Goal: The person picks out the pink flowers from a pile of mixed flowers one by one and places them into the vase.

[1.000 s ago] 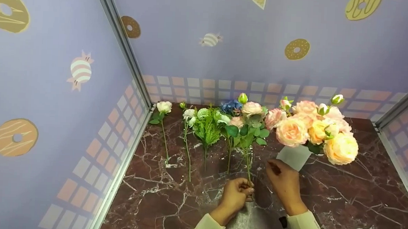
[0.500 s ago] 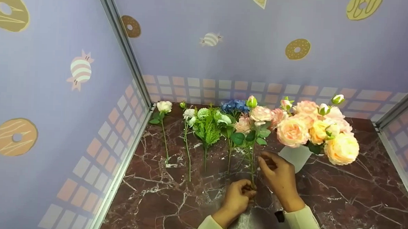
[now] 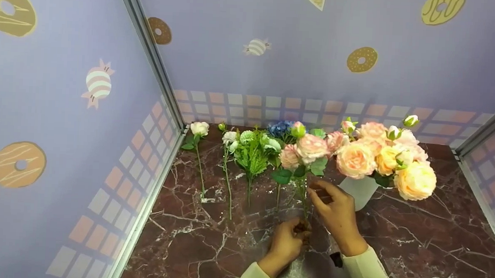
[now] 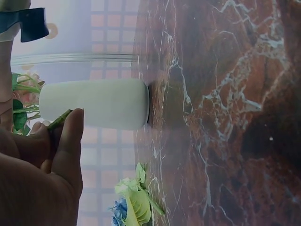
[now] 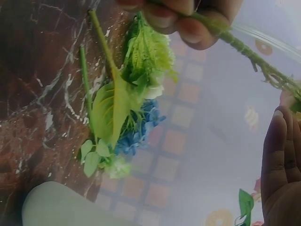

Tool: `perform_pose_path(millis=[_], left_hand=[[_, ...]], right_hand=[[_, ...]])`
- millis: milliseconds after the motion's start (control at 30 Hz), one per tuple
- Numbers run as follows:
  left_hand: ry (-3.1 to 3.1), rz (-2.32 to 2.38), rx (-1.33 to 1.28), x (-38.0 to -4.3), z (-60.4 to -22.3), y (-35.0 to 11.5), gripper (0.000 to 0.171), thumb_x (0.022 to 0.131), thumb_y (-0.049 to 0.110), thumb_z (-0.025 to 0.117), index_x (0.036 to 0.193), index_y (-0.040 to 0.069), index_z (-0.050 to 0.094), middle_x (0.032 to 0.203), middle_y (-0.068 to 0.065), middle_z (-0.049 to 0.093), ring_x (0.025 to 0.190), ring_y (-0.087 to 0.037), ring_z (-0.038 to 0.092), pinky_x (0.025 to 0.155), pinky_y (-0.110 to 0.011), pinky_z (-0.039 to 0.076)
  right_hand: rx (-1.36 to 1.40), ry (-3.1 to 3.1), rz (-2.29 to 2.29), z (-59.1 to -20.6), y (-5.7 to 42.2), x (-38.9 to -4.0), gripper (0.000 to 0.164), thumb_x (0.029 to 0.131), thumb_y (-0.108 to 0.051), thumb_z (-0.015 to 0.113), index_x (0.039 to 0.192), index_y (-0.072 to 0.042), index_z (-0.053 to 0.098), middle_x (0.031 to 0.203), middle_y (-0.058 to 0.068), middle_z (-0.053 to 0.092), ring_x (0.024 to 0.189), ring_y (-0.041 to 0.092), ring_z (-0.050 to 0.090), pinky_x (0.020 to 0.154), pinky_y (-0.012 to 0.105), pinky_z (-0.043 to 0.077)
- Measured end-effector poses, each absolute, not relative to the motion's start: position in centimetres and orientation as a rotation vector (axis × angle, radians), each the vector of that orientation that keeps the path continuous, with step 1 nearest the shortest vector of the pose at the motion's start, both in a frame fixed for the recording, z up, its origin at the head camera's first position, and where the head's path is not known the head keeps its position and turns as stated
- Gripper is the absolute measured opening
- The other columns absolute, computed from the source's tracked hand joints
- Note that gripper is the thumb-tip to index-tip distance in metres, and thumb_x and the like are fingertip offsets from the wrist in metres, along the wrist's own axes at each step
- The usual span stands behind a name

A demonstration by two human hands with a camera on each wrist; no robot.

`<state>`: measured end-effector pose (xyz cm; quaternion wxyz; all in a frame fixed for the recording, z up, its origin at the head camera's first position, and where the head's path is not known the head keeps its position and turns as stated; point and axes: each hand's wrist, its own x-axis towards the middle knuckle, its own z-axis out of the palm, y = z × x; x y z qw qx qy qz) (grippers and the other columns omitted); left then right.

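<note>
My left hand [image 3: 287,241] pinches the lower stem [image 5: 240,47] of a pink rose spray [image 3: 312,148], which stands upright above the table with two full blooms, a bud and green leaves. In the left wrist view, the stem's cut end [image 4: 60,118] pokes out between thumb and fingers. My right hand [image 3: 339,216] is beside the stem, just below the leaves. Its fingers [image 5: 277,136] are extended and do not close round anything. Right behind this hand is a white vase [image 3: 361,192], partly covered by it, filled with peach, pink and yellow roses [image 3: 355,159].
Several stems lie in a row on the dark red marble table [image 3: 184,240]: a white rose [image 3: 199,129], a white-flowered stem [image 3: 228,175], a leafy green bunch [image 3: 251,158] and a blue hydrangea [image 3: 280,128]. Patterned purple walls [image 3: 300,70] enclose the back and sides.
My right hand has moved left from in front of the vase to beside the stem. The rose spray has turned, so its blooms now face forward; my left hand has shifted slightly right.
</note>
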<state>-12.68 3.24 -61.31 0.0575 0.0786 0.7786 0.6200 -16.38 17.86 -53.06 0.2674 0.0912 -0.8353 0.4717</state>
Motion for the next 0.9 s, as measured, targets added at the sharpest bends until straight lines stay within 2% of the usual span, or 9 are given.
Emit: perform_pose_path(millis=[267,500,633,800,900], left_hand=[[2.422,1.879,0.325,-12.7,-61.6,3.2,0.013,0.099,-0.003,0.079,0.097,0.009,0.076,0.092,-0.006,0.081,0.08,0.005,0.063,0.071,-0.018,0.057],[2.515,1.87,0.384,-12.7,-61.9,3.4,0.016,0.096,-0.007,0.079,0.097,0.008,0.077,0.09,-0.007,0.082,0.081,0.002,0.067,0.074,-0.018,0.055],[2.566,1.861,0.417,-12.6,-62.0,3.5,0.017,0.095,-0.009,0.078,0.097,0.009,0.078,0.09,-0.007,0.082,0.084,-0.001,0.07,0.076,-0.018,0.056],[2.622,1.84,0.458,-12.7,-62.0,3.5,0.01,0.098,0.001,0.083,0.098,0.01,0.079,0.094,-0.006,0.084,0.09,-0.008,0.077,0.083,-0.023,0.062],[2.645,1.817,0.464,-12.8,-62.1,3.5,0.006,0.1,0.009,0.085,0.101,0.011,0.08,0.099,-0.005,0.085,0.095,-0.01,0.08,0.088,-0.026,0.065]], right_hand=[[0.412,-2.169,1.278,-52.7,17.7,-16.1,0.022,0.094,0.002,0.089,0.114,-0.006,0.086,0.109,0.013,0.088,0.085,0.005,0.08,0.076,0.012,0.062],[0.402,-2.166,1.241,-52.3,17.7,-15.8,0.016,0.093,0.003,0.089,0.107,-0.005,0.087,0.101,0.011,0.087,0.081,0.004,0.078,0.077,0.009,0.06],[0.379,-2.177,1.249,-52.0,17.8,-15.5,0.014,0.094,0.003,0.089,0.105,-0.005,0.087,0.099,0.01,0.087,0.08,-0.002,0.075,0.075,0.009,0.059],[0.348,-2.159,1.246,-51.7,18.0,-15.1,0.014,0.092,0.005,0.089,0.101,-0.004,0.087,0.09,0.01,0.086,0.074,-0.01,0.07,0.067,0.009,0.058],[0.353,-2.139,1.183,-51.6,18.1,-14.8,0.014,0.09,0.006,0.091,0.098,-0.005,0.086,0.087,0.01,0.085,0.074,-0.009,0.069,0.067,0.009,0.057]])
